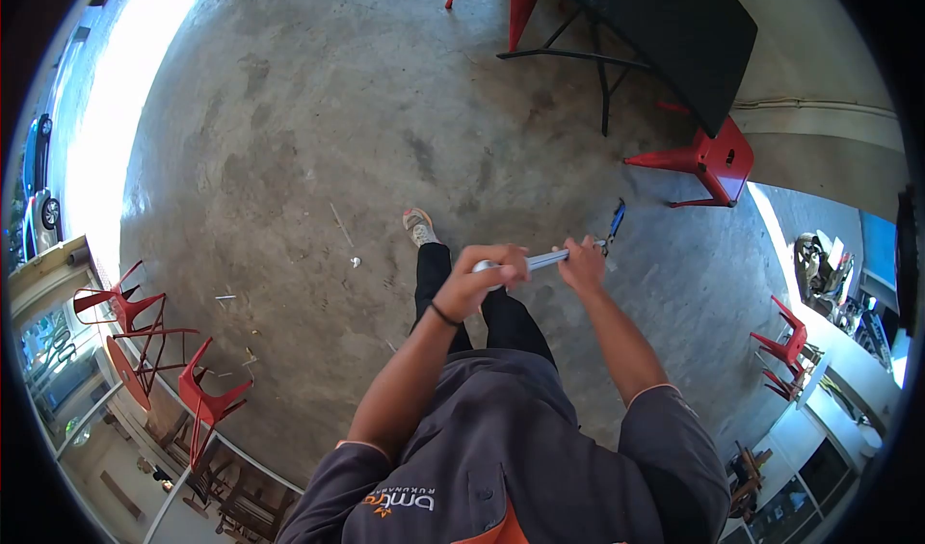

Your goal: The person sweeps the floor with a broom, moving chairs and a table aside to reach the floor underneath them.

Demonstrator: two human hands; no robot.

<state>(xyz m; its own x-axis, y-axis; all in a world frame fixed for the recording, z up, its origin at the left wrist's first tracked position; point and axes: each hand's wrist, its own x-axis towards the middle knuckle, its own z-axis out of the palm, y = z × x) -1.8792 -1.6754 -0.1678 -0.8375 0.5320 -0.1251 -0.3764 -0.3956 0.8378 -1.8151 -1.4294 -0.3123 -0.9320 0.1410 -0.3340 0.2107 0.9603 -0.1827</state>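
A pale, slim rod [547, 259] stretches between my two hands in front of my body. Its rounded left end lies in my left hand [493, 272], whose fingers curl round it. My right hand [582, 263] pinches the rod near its other end. Just beyond that hand, a blue and black piece [617, 219] points up and away; whether it is joined to the rod is hard to make out. Below the hands show my dark trousers and one light shoe [418, 224] on the concrete floor [318, 159].
A black table [665, 33] stands at the upper right, with a red stool [718, 166] beside it. Red chairs [204, 395] and a round table [128, 372] are at the lower left. More red chairs [792, 337] stand at the right. Small scraps [356, 263] lie on the floor.
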